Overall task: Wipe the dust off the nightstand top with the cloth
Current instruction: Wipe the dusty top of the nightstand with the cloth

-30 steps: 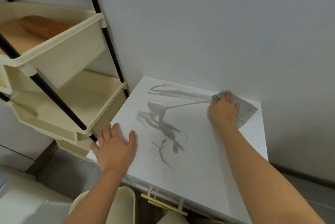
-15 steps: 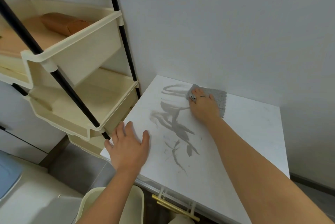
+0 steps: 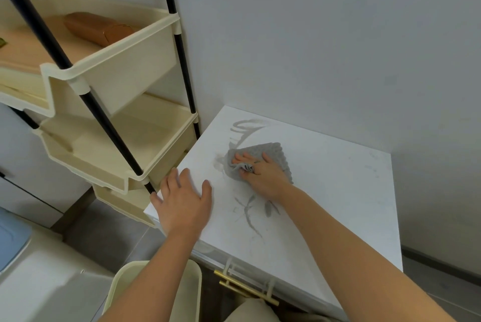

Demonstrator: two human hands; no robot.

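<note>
The white nightstand top (image 3: 338,191) carries grey dust smears: curved streaks (image 3: 244,126) near its back left and thinner marks (image 3: 250,215) toward the front. A grey textured cloth (image 3: 270,153) lies flat on the left-centre of the top. My right hand (image 3: 263,173) presses down on the cloth with fingers spread, a fold bunched between them. My left hand (image 3: 182,199) rests flat on the top's left front edge, fingers apart, holding nothing.
A cream plastic rack (image 3: 117,139) with black poles stands close against the nightstand's left side; a brown case (image 3: 99,27) lies on its upper tier. A wall (image 3: 312,35) runs right behind the top. A gold drawer handle (image 3: 244,288) and a cream bin (image 3: 156,290) sit below.
My right hand has swept the cloth from the back right corner leftward and forward across the top, erasing much of the upper dust smear. My left hand stays planted on the left edge.
</note>
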